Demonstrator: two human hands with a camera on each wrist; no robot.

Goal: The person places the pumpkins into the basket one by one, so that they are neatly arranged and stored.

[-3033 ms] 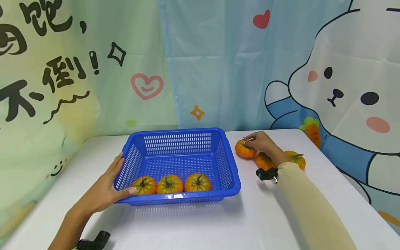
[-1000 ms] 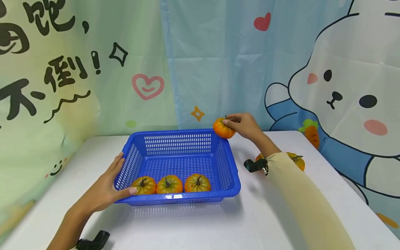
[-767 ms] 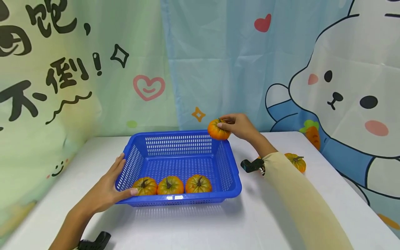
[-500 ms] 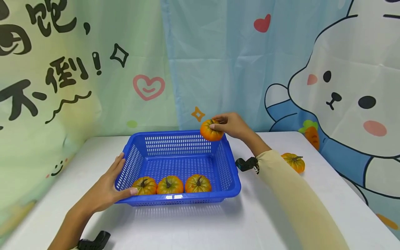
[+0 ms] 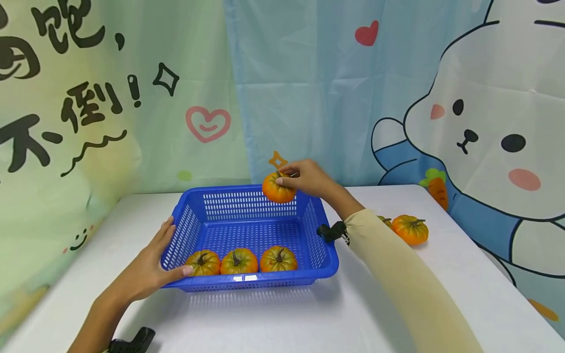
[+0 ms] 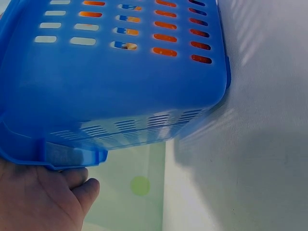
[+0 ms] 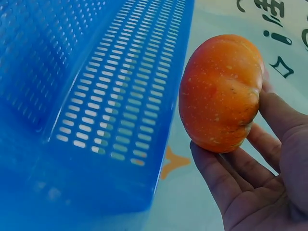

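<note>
In the head view my right hand (image 5: 309,179) pinches a small orange pumpkin (image 5: 278,188) near its stem, over the back of the blue plastic basket (image 5: 251,280). The right wrist view shows this pumpkin (image 7: 221,94) from below, beside the basket's slotted wall (image 7: 110,110). My left hand (image 5: 147,267) grips the basket's front left corner, thumb over the front rim and fingers along the left side. Inside, a left pumpkin (image 5: 203,263), a middle pumpkin (image 5: 239,261) and a right pumpkin (image 5: 278,259) line the front wall.
On the white table (image 5: 247,323), right of the basket, lies another pumpkin (image 5: 410,230); one more pumpkin (image 5: 385,220) is mostly hidden behind the right sleeve (image 5: 410,274). A printed curtain (image 5: 304,93) hangs behind the table.
My right hand has picked a pumpkin up off the table, raised it and carried it left over the basket's back rim. The left hand holds the same place on the basket.
</note>
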